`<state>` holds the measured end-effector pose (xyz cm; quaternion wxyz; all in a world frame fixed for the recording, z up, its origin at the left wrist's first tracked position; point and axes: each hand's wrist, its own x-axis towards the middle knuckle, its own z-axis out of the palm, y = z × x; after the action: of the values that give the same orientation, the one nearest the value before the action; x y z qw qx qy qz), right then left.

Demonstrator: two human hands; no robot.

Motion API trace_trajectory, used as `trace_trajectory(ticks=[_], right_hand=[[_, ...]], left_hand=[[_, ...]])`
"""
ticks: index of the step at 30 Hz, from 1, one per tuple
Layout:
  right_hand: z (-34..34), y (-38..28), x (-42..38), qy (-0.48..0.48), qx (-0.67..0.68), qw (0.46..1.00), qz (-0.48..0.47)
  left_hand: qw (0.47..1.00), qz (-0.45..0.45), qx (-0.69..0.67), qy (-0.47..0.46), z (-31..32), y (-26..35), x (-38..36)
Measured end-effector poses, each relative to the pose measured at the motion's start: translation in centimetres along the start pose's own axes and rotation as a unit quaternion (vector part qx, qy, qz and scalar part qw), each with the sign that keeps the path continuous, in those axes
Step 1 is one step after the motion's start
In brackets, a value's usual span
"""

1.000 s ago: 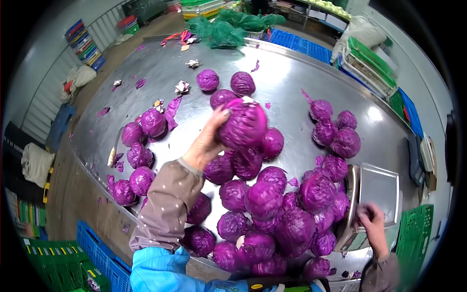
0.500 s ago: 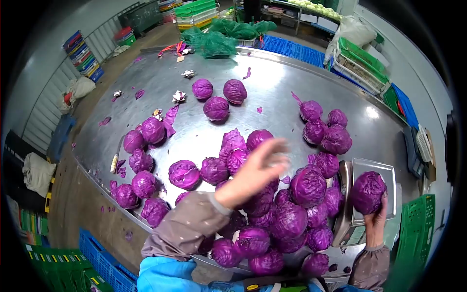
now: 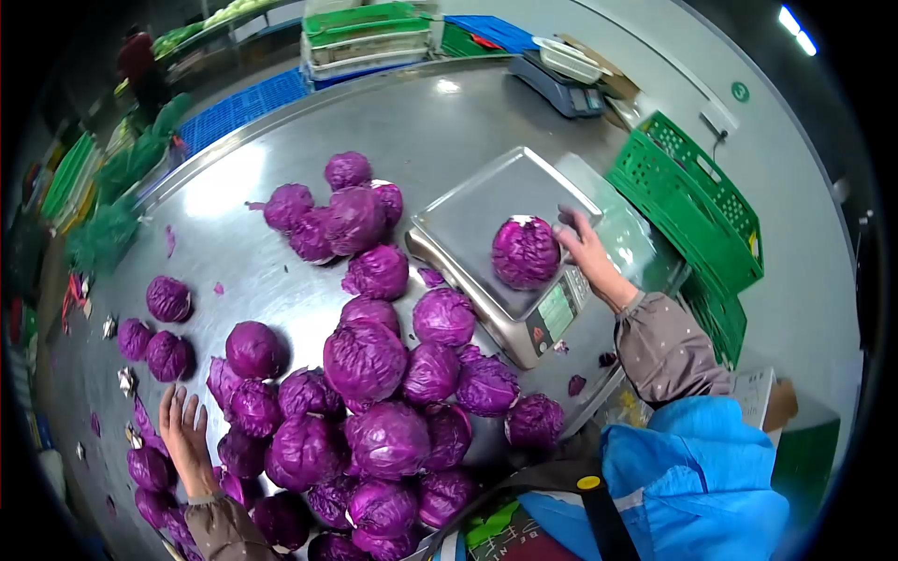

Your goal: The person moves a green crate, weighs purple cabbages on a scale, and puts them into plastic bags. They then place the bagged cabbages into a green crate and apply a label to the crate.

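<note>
A red cabbage [image 3: 526, 252] sits on the metal pan of a weighing scale [image 3: 468, 210], its pale cut stem end at the top. My right hand [image 3: 589, 252] is at that cabbage's right side, fingers stretched out rather than wrapped round it. Below the pan, the scale's display [image 3: 554, 313] faces me. On the left, my left hand [image 3: 187, 439] is open over the table with fingers apart and nothing in it. It is beside a large pile of red cabbages [image 3: 388, 438] in the middle of the metal table [image 3: 234, 201].
Smaller groups of cabbages lie beyond the pile [image 3: 355, 220] and at the left [image 3: 168, 299]. A second scale [image 3: 559, 84] stands at the far edge, with green crates [image 3: 692, 206] at the right. Stacked crates [image 3: 367, 37] and green netting [image 3: 108, 234] are farther back.
The view has swung to the right. The cabbage that my right hand held over the scale now rests on the pan, and that hand's fingers have opened. My left hand is now left of the pile.
</note>
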<state>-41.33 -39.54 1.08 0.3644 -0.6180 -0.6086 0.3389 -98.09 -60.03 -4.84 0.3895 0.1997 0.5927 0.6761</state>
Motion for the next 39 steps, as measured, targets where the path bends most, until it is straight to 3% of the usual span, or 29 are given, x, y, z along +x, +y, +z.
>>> trace_trajectory(ticks=[1,2,3,9,21,28,33,34,36,39], right_hand=[[-0.5,0.4,0.3,0.015,-0.018,1.0,-0.013],[-1.2,0.6,0.0,0.016,0.008,0.999,0.037],[-1.4,0.6,-0.2,0.035,0.015,0.999,0.006],[-3.5,1.2,-1.0,0.066,0.024,0.997,0.022],[-5.6,2.7,-2.0,0.026,0.035,0.999,0.018],[-5.6,2.6,-2.8,0.032,0.119,0.992,-0.003],[-4.6,1.8,-3.1,-0.02,0.14,0.99,-0.026],[-4.7,2.0,-2.9,-0.025,0.078,0.996,-0.04],[-4.0,1.4,-3.0,-0.033,0.149,0.988,0.036],[-3.4,2.6,-1.9,-0.047,0.12,0.991,0.023]], left_hand=[[1.0,0.002,0.005,0.005,0.1,0.1,0.1],[1.0,-0.002,0.012,-0.001,0.2,0.1,0.1],[1.0,0.001,0.011,-0.005,0.5,0.5,0.1],[0.999,0.012,0.031,-0.027,0.9,0.5,0.2],[0.998,0.003,0.05,-0.048,2.6,3.1,-1.1],[0.997,0.008,0.061,-0.043,3.9,4.6,-2.7],[0.993,0.01,0.112,-0.04,5.6,5.6,-2.9],[0.988,0.012,0.147,-0.052,6.8,6.2,-3.4],[0.988,0.043,0.117,-0.087,7.0,6.7,-3.2],[0.994,0.057,0.087,0.023,5.6,5.8,1.3]])
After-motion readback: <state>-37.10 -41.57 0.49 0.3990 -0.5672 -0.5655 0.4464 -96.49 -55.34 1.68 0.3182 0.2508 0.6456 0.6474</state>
